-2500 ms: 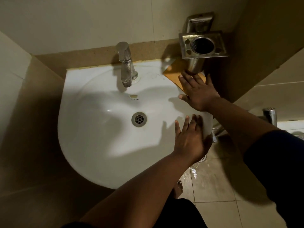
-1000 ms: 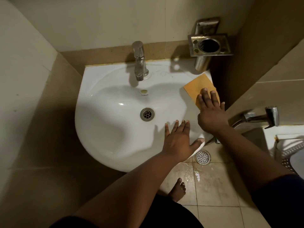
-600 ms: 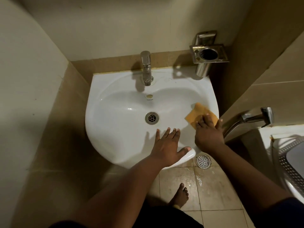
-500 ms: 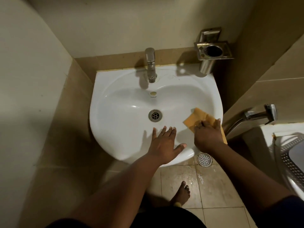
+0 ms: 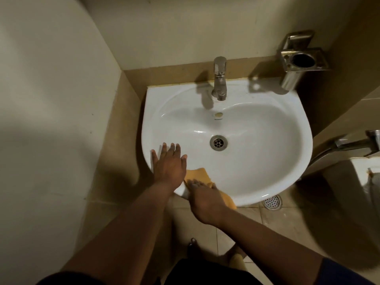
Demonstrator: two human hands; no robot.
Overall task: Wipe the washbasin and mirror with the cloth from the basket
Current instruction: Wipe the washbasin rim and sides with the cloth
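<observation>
Orange cloth on the near rim of the white washbasin, partly hanging over the front edge. Right hand pressed flat on top of the cloth, fingers apparently straight, though blurred here; cloth showing ahead of the fingertips and at the right side of the hand. Left hand just beside, touching the near-left rim with fingers spread, holding nothing. Drain in the bowl centre, tap at the back, metal holder on the wall.
</observation>
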